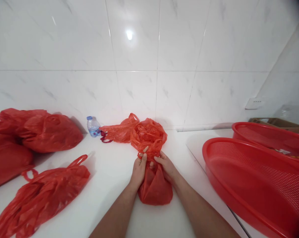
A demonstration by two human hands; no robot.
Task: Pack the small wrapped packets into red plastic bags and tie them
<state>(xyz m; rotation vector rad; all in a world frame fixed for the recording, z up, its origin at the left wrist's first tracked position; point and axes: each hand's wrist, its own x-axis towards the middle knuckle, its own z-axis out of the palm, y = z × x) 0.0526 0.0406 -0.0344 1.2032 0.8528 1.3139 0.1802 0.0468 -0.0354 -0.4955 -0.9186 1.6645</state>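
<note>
A red plastic bag (pixel 154 186) lies on the white counter (pixel 109 172) in front of me, its bunched top (pixel 149 135) pointing toward the wall. My left hand (pixel 139 168) pinches the bag's neck from the left, one finger raised. On the right side of the same neck, my right hand (pixel 166 165) is closed on the plastic. Both hands meet where the handles are gathered.
More red bags lie about: a flat one (pixel 40 195) at near left, full ones (pixel 49 132) at far left, one (pixel 118 131) by the wall. A small water bottle (pixel 93 126) stands at the tiled wall. Two red perforated baskets (pixel 258 185) sit right, a cardboard box (pixel 278 123) behind.
</note>
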